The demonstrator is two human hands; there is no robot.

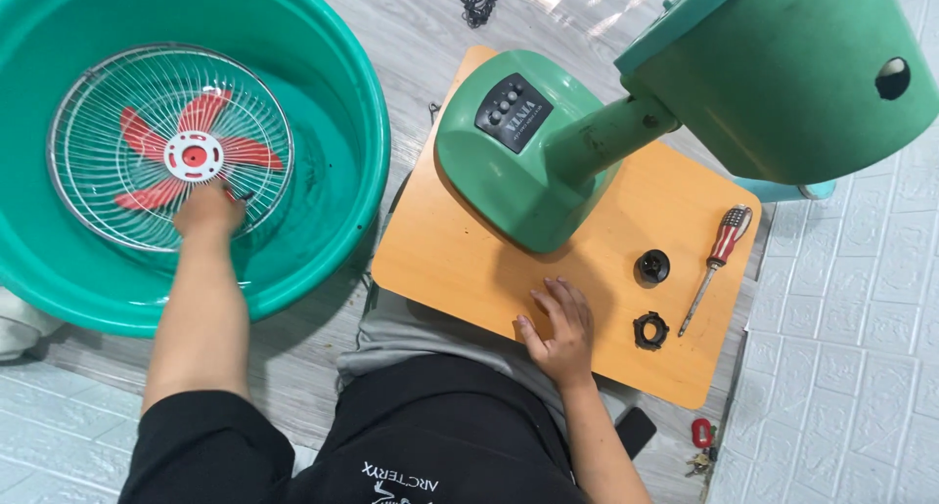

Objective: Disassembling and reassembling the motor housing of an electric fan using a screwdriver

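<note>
1. Your left hand [207,211] is reaching into a large teal wash basin [367,123], its fingers curled down onto the lower edge of a round wire fan guard [98,172]; whether they are gripping the wires or only pressing on them cannot be told from above.
2. Your right hand [559,330] is lying flat and open on a small orange wooden table [440,260], holding nothing.
3. The fan guard is sitting inside the basin in shallow water, with a red fan blade [201,113] and its white and red hub [194,156] lying under the wires.
4. A green fan base [509,172] with a dark button panel is standing on the table, its neck leaning up to the green motor housing [782,74] at upper right.
5. Two small black ring-shaped nuts [652,265] and a red-handled screwdriver [719,260] are resting on the table, just right of your right hand.
6. Judging by this, the fan is taken apart and you are washing the guard and blade; the next move seems to call for a firm hold on the wet wires.
</note>
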